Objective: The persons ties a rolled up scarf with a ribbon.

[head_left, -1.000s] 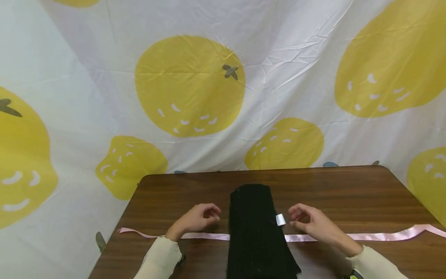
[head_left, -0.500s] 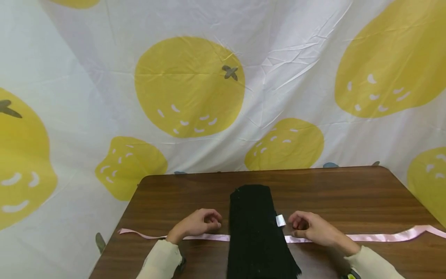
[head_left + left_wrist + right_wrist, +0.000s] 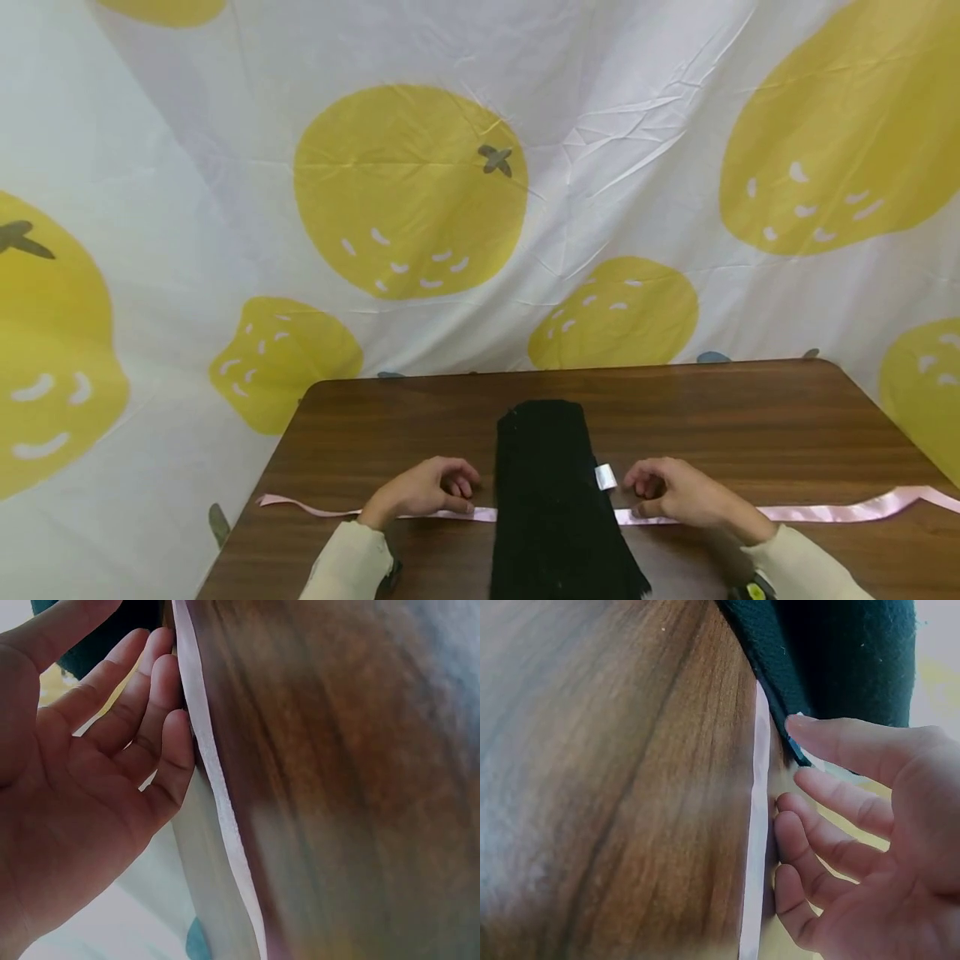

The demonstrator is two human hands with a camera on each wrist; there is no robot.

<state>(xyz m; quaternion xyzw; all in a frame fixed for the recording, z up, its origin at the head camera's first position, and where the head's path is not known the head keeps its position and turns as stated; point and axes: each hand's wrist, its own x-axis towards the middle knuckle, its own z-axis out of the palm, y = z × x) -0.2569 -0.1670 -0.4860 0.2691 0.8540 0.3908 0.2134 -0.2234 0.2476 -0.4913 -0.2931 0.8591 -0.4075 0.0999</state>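
A folded black cloth (image 3: 555, 500), knitted in look and with a white tag (image 3: 605, 477) on its right edge, lies lengthwise on the wooden table. Beneath it a pink satin ribbon (image 3: 817, 512) runs crosswise, coming out on both sides. My left hand (image 3: 427, 487) hovers just left of the cloth, over the ribbon, fingers loosely bent and holding nothing. In the left wrist view its fingertips come close to the ribbon (image 3: 214, 772). To the right of the cloth, my right hand (image 3: 678, 492) is loosely bent beside the tag, also holding nothing; its thumb overlaps the cloth (image 3: 840, 660) in the right wrist view.
The brown table (image 3: 420, 408) has rounded far corners. Behind it hangs a white curtain (image 3: 630, 192) printed with yellow fruit. The ribbon's left end lies near the table's left edge, and its right part runs out of the head view.
Both hands have lowered slightly toward the ribbon beside the cloth. The cloth and ribbon stay where they were; the head view has shifted very slightly.
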